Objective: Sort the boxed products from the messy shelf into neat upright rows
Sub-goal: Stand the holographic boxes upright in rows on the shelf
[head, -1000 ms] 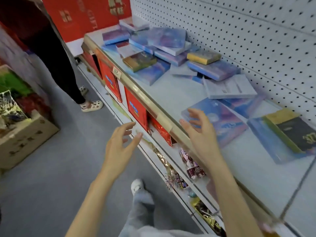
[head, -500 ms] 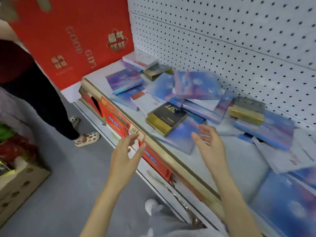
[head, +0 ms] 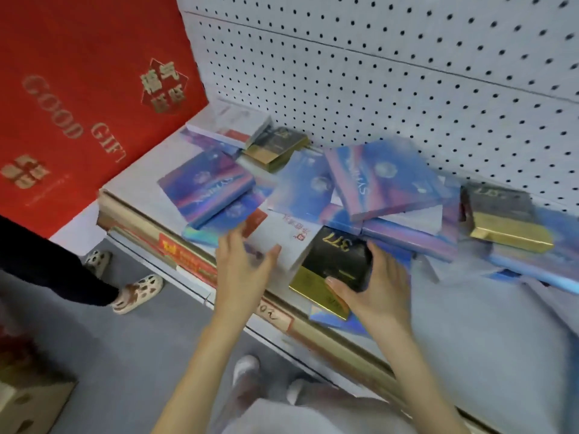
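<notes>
Black-gold box (head: 336, 261) (marked 377) flat; right hand (head: 376, 292) grips it; left hand (head: 242, 270) open.

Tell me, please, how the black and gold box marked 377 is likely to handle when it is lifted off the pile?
The black and gold box looks rigid and flat-sided, so it should probably lift without flexing. Its surface looks glossy, so it may slip in the right hand. It rests on a blue box, which might shift with it.

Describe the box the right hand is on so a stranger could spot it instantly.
Start at the shelf's gold front rail and look just behind it, near the handwritten price tag. The black-and-gold box lies flat there under the right hand. Unlike the other black-and-gold boxes further back, it shows a gold "377".
</notes>
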`<state>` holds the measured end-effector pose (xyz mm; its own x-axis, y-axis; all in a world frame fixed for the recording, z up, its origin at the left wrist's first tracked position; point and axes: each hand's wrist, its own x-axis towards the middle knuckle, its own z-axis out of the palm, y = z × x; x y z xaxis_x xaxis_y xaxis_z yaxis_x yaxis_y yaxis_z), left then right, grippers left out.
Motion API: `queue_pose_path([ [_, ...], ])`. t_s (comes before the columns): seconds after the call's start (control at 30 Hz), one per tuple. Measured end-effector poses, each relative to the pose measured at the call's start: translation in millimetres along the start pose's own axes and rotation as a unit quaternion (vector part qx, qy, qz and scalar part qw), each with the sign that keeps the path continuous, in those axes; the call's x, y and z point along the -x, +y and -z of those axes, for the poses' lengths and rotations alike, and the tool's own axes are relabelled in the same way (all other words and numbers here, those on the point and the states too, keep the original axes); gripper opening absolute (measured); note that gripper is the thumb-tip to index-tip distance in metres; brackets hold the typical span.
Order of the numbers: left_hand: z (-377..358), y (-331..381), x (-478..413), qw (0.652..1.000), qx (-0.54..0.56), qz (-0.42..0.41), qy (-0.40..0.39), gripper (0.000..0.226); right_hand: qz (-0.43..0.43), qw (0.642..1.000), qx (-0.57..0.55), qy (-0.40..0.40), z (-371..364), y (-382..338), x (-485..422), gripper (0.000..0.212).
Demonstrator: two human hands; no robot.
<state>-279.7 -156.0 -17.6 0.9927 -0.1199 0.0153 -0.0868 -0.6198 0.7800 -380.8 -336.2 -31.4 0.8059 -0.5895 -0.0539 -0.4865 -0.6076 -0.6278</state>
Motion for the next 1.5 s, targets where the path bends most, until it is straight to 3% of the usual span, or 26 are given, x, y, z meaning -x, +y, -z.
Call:
queue_pose_path([
  [0.23,5,-17,-62,0.98,-0.123,-0.098,-0.117,0.074,-0.143,0.983,-0.051,0.102,-27,-28,16,0.09],
  [0.37,17,-22,-80,0.976,-0.031,-0.05,-0.21,0.069,-0.154,0.966,-0.096,0.181,-39,-51,29,0.075],
  [0.47,25,-26,-85,0.96,0.09,-0.004,-0.266,0.045,-0.163,0.95,-0.149,0.222,-49,-65,32,0.071],
  [0.57,34,-30,-80,0.949,0.113,-0.006,-0.293,0.059,-0.183,0.93,-0.174,0.266,-59,-77,35,0.074],
  [0.63,37,-34,-81,0.948,0.111,-0.016,-0.298,0.064,-0.23,0.883,-0.262,0.314,-61,-81,39,0.074],
  [0.73,40,-34,-89,0.94,0.14,-0.003,-0.312,0.059,-0.254,0.77,-0.469,0.35,-57,-80,53,0.064],
  [0.77,42,-34,-91,0.936,0.145,-0.002,-0.321,0.056,-0.253,0.771,-0.493,0.313,-57,-82,56,0.056],
  [0.83,48,-33,-91,0.927,0.149,-0.011,-0.344,0.044,-0.239,0.831,-0.452,0.22,-60,-90,61,0.041],
  [0.9,56,-32,-92,0.918,0.17,-0.019,-0.358,0.018,-0.232,0.867,-0.38,0.224,-62,-96,65,0.036],
  [1.0,69,-31,-95,0.92,0.188,-0.025,-0.344,0.01,-0.246,0.831,-0.4,0.3,-50,-100,77,0.032],
  [1.07,78,-27,-95,0.923,0.198,-0.051,-0.326,0.01,-0.238,0.82,-0.424,0.301,-41,-100,87,0.029],
  [1.23,102,-16,-91,0.869,0.25,-0.061,-0.423,0.026,-0.153,0.909,-0.357,0.153,-34,-140,79,0.039],
  [1.3,116,-18,-94,0.848,0.257,-0.057,-0.461,0.022,-0.113,0.916,-0.368,0.118,-38,-159,66,0.04],
  [1.4,136,-36,-106,0.852,0.243,-0.079,-0.457,0.015,-0.092,0.907,-0.398,0.104,-52,-186,45,0.04],
  [1.5,159,-62,-124,0.867,0.229,-0.056,-0.439,0.015,-0.045,0.938,-0.337,0.061,-71,-212,21,0.031],
])
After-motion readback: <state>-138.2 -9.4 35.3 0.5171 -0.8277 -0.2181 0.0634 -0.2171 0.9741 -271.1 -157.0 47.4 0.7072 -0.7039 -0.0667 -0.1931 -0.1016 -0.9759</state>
